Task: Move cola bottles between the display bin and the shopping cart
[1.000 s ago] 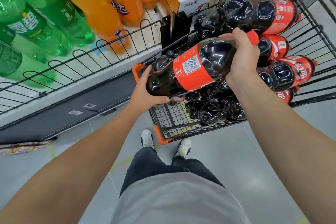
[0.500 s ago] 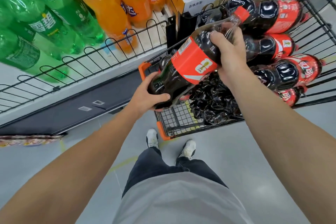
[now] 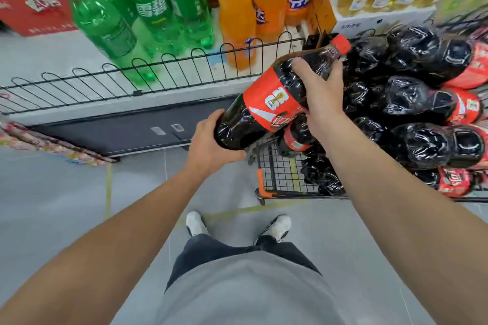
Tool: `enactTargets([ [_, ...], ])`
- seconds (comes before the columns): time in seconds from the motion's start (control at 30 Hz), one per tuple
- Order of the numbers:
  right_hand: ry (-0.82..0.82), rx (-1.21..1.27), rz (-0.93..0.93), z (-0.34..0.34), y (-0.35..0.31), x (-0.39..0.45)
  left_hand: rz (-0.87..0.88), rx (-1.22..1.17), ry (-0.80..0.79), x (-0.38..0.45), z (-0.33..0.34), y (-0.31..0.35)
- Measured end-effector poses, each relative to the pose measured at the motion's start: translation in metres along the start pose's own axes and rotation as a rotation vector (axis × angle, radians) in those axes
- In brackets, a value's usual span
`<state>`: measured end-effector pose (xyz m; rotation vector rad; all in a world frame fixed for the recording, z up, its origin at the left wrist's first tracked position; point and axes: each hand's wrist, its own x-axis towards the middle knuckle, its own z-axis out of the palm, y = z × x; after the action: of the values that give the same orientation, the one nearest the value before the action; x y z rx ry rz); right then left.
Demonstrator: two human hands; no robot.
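Both hands hold one cola bottle (image 3: 266, 103) in the air, tilted with its red cap (image 3: 340, 43) up and to the right and its base down and to the left. The left hand (image 3: 211, 148) cups the base, its fingers (image 3: 232, 157) curled under the bottom and the thumb over the top edge. The right hand (image 3: 320, 95) grips the shoulder just above the red label, thumb on the near side, with the other fingers wrapped around the far side and out of sight.

A second ago the bottle lay nearly level over the near end of the cart (image 3: 280, 174); half a second ago it had begun to tip. Now it stands steeper still, and it has shifted left, so its base hangs outside the cart's orange-cornered end, over the dark base panel of the shelf (image 3: 118, 132). The cap reaches level with the wire rail (image 3: 163, 74) along the shelf edge.

The view has swung left too: more of the green bottles (image 3: 126, 13) and orange bottles (image 3: 245, 8) behind the rail shows, and a red box (image 3: 34, 10) has come into view at the upper left. The stacked cola bottles (image 3: 417, 97) in the cart lie on their sides as before, bases toward the camera. The person's white shoes (image 3: 195, 223) stand on the grey floor just short of the cart.
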<state>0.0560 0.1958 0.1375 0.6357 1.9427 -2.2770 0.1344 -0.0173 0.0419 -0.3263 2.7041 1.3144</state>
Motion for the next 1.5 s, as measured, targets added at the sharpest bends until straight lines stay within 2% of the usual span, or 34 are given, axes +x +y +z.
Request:
enactTargets([
  [0.17,-0.228,-0.103,-0.081,0.085,0.013,-0.029,-0.04,-0.021,0.086,-0.008,-0.083,-0.053],
  [0.4,-0.275,-0.18,-0.238,0.265,0.037,-0.087,-0.035,-0.035,0.227,-0.019,-0.232,-0.15],
  [0.7,-0.398,-0.195,-0.334,0.439,0.034,-0.125,-0.102,-0.061,0.376,-0.01,-0.37,-0.226],
  [0.87,-0.433,-0.239,-0.361,0.518,0.03,-0.106,-0.104,-0.091,0.431,0.027,-0.421,-0.251],
  [1.13,-0.445,-0.247,-0.413,0.629,0.004,-0.035,-0.099,-0.111,0.448,0.135,-0.494,-0.271],
  [1.3,-0.444,-0.254,-0.414,0.677,-0.021,0.008,-0.078,-0.152,0.437,0.201,-0.528,-0.266],
  [1.5,-0.348,-0.254,-0.468,0.721,-0.048,0.049,-0.06,-0.161,0.382,0.28,-0.565,-0.261],
])
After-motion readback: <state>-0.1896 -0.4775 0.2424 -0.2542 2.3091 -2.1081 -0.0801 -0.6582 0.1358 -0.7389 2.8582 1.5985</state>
